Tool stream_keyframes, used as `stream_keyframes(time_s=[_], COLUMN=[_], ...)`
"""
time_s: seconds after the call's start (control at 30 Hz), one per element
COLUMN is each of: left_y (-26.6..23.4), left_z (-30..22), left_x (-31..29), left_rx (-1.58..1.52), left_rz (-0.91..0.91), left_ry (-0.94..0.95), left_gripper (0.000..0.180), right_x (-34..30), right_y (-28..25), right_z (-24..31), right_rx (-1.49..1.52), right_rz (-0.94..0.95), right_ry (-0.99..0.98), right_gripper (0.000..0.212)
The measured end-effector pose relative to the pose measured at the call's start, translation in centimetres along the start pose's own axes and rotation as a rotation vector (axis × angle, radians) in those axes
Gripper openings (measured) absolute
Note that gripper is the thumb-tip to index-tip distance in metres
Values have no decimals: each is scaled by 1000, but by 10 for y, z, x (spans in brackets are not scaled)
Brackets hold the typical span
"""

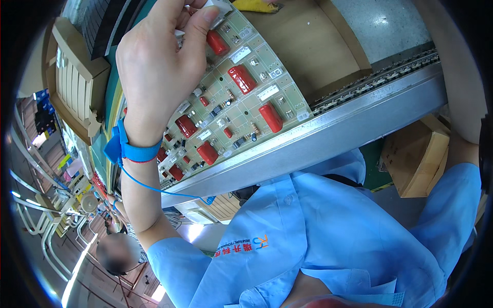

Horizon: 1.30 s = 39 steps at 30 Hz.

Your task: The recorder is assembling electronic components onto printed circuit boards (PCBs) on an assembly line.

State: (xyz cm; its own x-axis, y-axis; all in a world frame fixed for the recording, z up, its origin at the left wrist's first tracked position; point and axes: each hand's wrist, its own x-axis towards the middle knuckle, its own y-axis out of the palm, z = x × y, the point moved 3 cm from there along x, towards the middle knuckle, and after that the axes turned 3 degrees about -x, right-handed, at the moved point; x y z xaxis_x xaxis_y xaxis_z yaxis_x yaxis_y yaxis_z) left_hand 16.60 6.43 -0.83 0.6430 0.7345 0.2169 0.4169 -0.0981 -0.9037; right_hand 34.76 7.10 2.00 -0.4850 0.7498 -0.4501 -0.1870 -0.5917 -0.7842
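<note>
My left hand (164, 66) reaches over a pale green circuit board (269, 56), its thumb and fingers closed on a small white part (222, 9) at the board's far side. A blue wrist strap (141, 149) with a thin coiled cord is around that wrist. Rows of red capacitors (241, 78), small resistors and white blocks stand on the board. Part of the board lies hidden under my left hand. On the right, my right forearm (459, 66) stretches up past the top edge; the hand itself is out of the picture.
A metal conveyor rail (328, 128) with a chain (380, 74) runs along the board's near edge. An open cardboard box (303, 41) sits beyond, with a yellow item (257, 5) at its rim. Another box (416, 154) stands lower right. A co-worker (120, 251) is at lower left.
</note>
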Motion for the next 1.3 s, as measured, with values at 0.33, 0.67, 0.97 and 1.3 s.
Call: stream_keyframes(time_s=[0.33, 0.67, 0.97, 1.3], left_y=[-2, -7, -24, -46], left_z=[-4, -19, -24, -3], left_x=[1, 6, -17, -67], left_rx=[164, 236, -109, -591], left_rz=[4, 60, -100, -181], left_ry=[-50, -3, -277, -511], left_gripper=[23, 22, 25, 23], right_x=[-6, 1, -1, -2], right_y=[-2, -11, -19, -14], right_z=[-11, -9, -10, 6], right_rx=[90, 45, 404, 529], right_rz=[-151, -154, -14, -93], right_ry=[161, -24, 21, 48], right_gripper=[27, 25, 24, 30])
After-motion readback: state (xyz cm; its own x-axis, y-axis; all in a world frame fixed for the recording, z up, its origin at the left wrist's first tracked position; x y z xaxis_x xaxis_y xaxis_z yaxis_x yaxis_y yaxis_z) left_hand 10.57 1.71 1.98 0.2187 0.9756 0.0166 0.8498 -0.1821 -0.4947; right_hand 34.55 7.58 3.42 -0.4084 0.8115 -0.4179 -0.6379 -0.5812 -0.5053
